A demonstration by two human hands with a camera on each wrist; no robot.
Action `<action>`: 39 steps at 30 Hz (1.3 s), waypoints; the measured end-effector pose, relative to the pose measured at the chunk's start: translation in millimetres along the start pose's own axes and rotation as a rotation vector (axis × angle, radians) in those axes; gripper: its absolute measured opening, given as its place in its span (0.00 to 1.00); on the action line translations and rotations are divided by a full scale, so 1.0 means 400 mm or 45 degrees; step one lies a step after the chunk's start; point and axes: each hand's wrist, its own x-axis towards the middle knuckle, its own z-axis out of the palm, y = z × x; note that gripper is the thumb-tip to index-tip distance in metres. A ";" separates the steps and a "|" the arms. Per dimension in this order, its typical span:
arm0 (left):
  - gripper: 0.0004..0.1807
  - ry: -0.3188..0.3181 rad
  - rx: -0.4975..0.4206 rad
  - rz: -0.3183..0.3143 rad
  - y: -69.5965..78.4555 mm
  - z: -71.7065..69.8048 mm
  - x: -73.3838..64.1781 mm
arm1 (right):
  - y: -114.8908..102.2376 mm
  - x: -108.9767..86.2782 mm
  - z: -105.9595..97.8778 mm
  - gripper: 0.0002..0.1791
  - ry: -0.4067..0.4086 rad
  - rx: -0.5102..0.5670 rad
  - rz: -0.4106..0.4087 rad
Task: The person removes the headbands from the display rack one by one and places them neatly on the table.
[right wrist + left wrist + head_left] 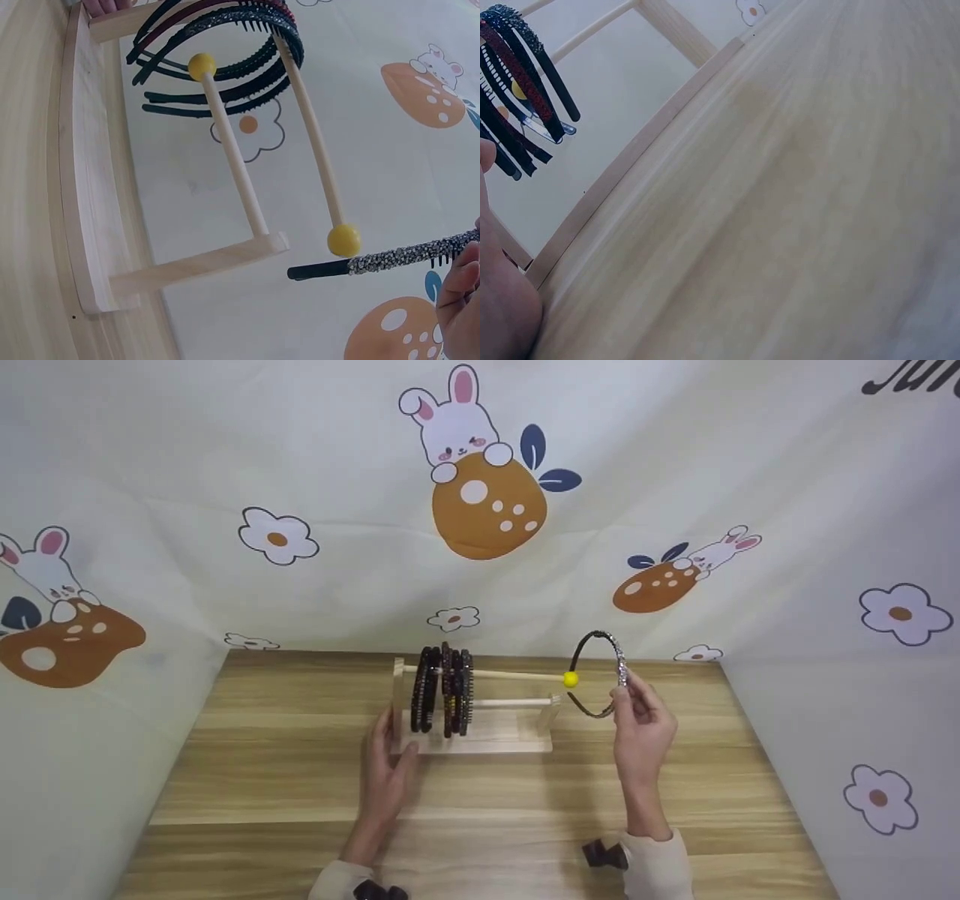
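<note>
A wooden headband stand [487, 746] stands on the table, with several dark headbands [427, 690] hanging together toward the left of its upper rod. My left hand [388, 772] grips the stand's left end, thumb at the front. Off the right end of the rod, my right hand [646, 729] pinches a black headband with a silvery, glittery top [621, 658] between thumb and fingers. Its open ends face left, by the yellow ball [571, 679] on the rod's tip. In the right wrist view the glittery headband [409, 255] shows comb teeth and is apart from the ball.
A lower rod [514, 703] meets a short post [553, 709] at the stand's right; another yellow ball [202, 66] shows in the right wrist view. Behind the wood-grain table [480, 810] hangs a pale cloth [345, 450] printed with rabbits and flowers.
</note>
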 end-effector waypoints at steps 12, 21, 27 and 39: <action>0.37 0.036 0.060 0.056 -0.003 -0.003 -0.006 | 0.060 -0.005 -0.027 0.15 -0.084 -0.154 0.018; 0.37 0.003 0.082 0.007 0.002 -0.001 -0.002 | 0.121 -0.014 -0.066 0.15 -0.181 -0.285 -0.031; 0.37 -0.002 0.051 0.001 0.005 -0.001 0.000 | 0.156 -0.014 -0.089 0.16 -0.215 -0.443 -0.081; 0.38 -0.018 -0.020 0.033 -0.003 -0.003 0.000 | 0.214 -0.012 -0.140 0.16 -0.436 -0.654 -0.161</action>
